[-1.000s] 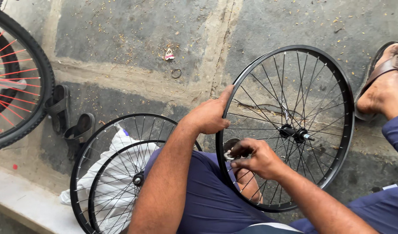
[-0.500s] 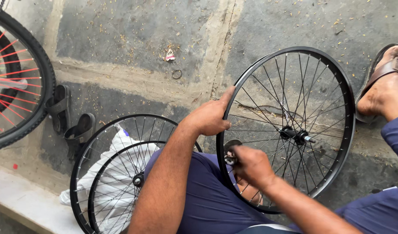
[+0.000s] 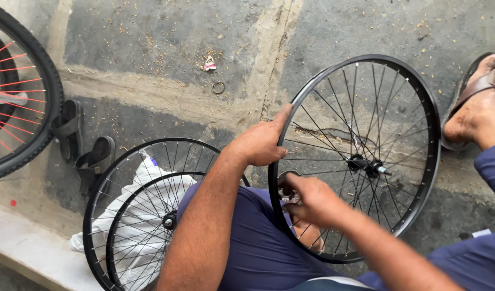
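Note:
A black spoked bicycle wheel rim [image 3: 420, 97] stands upright between my legs, its hub [image 3: 366, 165] near the middle. My left hand [image 3: 261, 141] grips the rim's left edge. My right hand [image 3: 311, 200] is closed around a small round metal tool [image 3: 287, 186] pressed against the rim's lower left, by the spoke ends. My left knee in blue trousers [image 3: 258, 242] lies under both arms.
Two more bare spoked rims [image 3: 134, 215] lean at my left over a white bag [image 3: 142, 183]. A tyred wheel with red spokes [image 3: 21, 97] is at far left, black sandals [image 3: 80, 140] beside it. My sandalled right foot [image 3: 476, 113] rests at right. A small ring [image 3: 219, 88] lies on the concrete.
My right hand has shifted left and down along the rim with the tool. The left hand keeps its grip on the rim edge.

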